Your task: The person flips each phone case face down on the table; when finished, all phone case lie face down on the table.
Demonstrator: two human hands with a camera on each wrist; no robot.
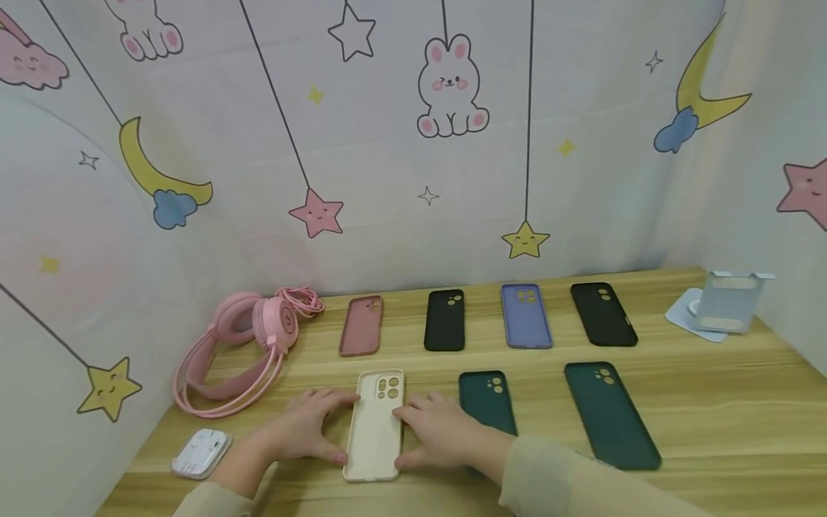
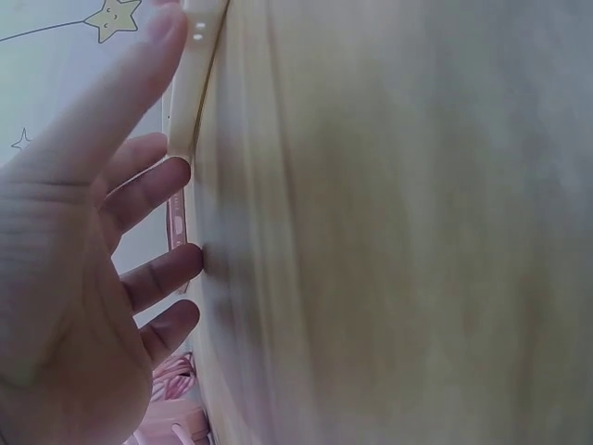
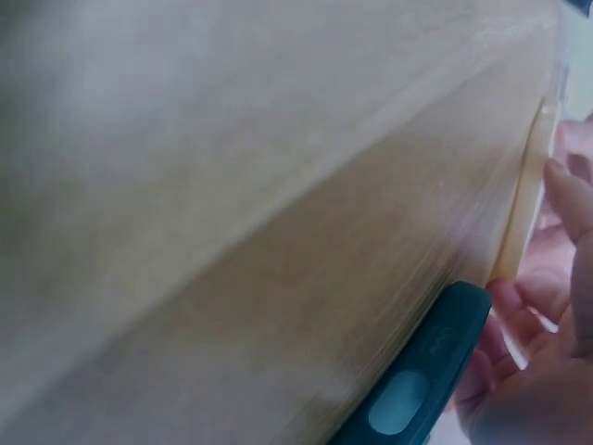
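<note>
Right now your two hands flank the cream phone case (image 1: 375, 425), which lies flat near the front edge of the desk (image 1: 711, 402), its camera cut-outs toward the back wall. Your left hand (image 1: 304, 431) rests along the case's left side and your right hand (image 1: 442, 434) along its right side. On both hands the fingers (image 2: 148, 190) are straight and slightly spread, touching the case's edges rather than curling round it, so nothing is pinched or lifted; the case sits on the desk.

Mind what lies under your right wrist: the smaller dark green case (image 1: 487, 402) sits just beside the cream one, and your right palm and sleeve partly cover its near end. I judge that any sideways sweep of that hand could drag it out of line or push it toward the larger dark green case (image 1: 610, 415) to its right.

With flat fingers and no real grip, a soft, thin case may slip or bow if you squeeze from both sides, and it could skid toward the front edge and off the desk.

On the left, the pink headphones (image 1: 242, 352) and their cable lie near your left hand, and a small white box (image 1: 202, 452) sits at the front left corner by your forearm; an elbow drawn back carelessly could knock that box off.

The back row looks well apart from your hands.
</note>
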